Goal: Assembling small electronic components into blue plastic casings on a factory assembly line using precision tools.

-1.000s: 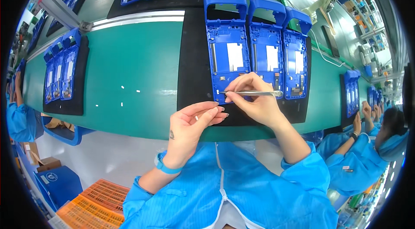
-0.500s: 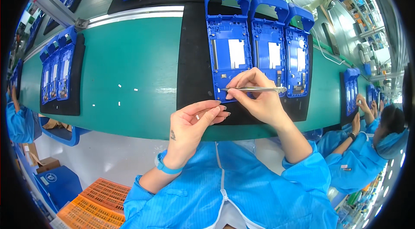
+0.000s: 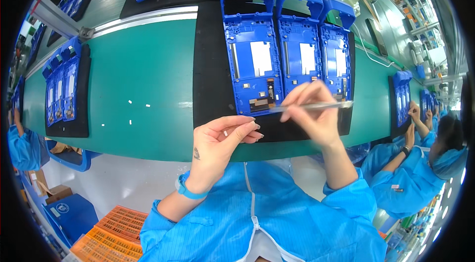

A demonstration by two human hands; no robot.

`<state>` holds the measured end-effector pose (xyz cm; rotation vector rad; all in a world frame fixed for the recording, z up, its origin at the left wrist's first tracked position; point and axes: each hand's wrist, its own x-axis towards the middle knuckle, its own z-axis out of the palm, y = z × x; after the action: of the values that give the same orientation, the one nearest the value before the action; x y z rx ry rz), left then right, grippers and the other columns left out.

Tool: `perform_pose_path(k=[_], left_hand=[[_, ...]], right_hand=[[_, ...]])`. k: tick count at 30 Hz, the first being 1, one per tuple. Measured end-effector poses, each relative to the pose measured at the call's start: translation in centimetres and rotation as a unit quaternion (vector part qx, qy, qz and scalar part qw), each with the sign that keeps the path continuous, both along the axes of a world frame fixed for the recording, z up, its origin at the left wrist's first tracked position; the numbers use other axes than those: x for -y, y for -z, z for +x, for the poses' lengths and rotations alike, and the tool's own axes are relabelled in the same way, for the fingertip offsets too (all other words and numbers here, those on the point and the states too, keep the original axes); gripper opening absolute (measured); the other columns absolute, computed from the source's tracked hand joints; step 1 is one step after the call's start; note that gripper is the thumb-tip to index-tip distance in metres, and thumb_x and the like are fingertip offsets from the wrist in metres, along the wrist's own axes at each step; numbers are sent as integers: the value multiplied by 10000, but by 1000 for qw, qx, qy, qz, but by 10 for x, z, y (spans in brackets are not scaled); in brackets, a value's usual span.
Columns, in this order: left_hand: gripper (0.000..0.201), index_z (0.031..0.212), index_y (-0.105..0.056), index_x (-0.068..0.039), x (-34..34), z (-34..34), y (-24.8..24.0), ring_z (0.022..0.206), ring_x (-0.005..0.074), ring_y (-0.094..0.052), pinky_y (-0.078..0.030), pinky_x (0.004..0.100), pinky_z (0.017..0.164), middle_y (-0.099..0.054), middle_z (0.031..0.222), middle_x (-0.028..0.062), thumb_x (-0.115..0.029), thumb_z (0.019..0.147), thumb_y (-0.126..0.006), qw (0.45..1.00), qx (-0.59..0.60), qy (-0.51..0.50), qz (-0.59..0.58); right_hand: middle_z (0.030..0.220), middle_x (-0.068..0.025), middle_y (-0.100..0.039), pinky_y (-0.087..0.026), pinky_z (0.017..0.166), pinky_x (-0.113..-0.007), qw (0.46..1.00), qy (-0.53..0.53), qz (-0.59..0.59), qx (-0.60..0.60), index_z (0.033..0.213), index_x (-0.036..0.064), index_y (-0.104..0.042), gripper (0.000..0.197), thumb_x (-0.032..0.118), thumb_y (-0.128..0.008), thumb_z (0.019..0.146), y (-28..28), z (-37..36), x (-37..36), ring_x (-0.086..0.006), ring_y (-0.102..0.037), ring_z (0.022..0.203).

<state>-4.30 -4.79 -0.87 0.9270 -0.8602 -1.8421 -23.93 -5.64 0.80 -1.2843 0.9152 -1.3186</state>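
Note:
Three blue plastic housings with handle loops lie side by side on a black mat [image 3: 210,64]: a left housing [image 3: 241,36], a middle housing [image 3: 292,42] and a right housing [image 3: 328,44]. Each carries a white rectangle and small parts inside. My right hand [image 3: 316,121], blurred by motion, grips metal tweezers [image 3: 326,105] over the housings' lower ends. Their tip points left, near the left housing's bottom edge. Below that housing, my left hand [image 3: 215,143] is closed in a pinch, with a small white piece [image 3: 226,133] showing between thumb and fingers.
Several small white pieces [image 3: 130,122] lie scattered on the green table [image 3: 148,64]. More blue housings rest on mats at left [image 3: 63,81], far side and right. A co-worker [image 3: 410,168] sits at right. Orange trays [image 3: 111,232] stand at lower left.
My right hand and the tweezers have moved right, off the left housing's lower part, uncovering dark parts there. My left hand keeps its pinch. The whole view has shifted slightly.

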Motion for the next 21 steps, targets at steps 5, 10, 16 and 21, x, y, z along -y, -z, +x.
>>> perform_pose_path(k=[5,10,16,21], left_hand=[[259,1075,-529,73,1,-19,-4,767,225,-633,-524,285,711,-617,877,167,-16,832,-540,999,-18,41,27],[330,1150,-473,75,1,-29,-4,780,229,-630,-519,292,718,-612,887,166,-23,840,-529,998,-23,58,30],[353,1171,-450,78,1,-29,-1,786,214,-631,-523,275,718,-615,885,161,-17,841,-531,998,-14,55,27],[347,1163,-459,76,1,-30,-1,787,214,-632,-523,274,715,-616,883,163,-17,838,-537,998,-15,52,30]], right_hand=[[850,-136,-540,-479,649,-240,990,54,-18,-128,814,13,-413,171,-83,-550,777,7,-17,4,-135,-563,702],[858,-128,-542,-475,649,-231,987,50,-21,-154,819,5,-421,157,-68,-556,785,8,-15,5,-128,-565,719],[866,-132,-540,-485,647,-234,989,35,-23,-141,818,2,-420,159,-75,-555,782,9,-19,5,-130,-569,722],[869,-134,-539,-490,650,-235,985,42,-32,-164,819,1,-420,158,-77,-553,781,9,-18,5,-131,-574,726]])
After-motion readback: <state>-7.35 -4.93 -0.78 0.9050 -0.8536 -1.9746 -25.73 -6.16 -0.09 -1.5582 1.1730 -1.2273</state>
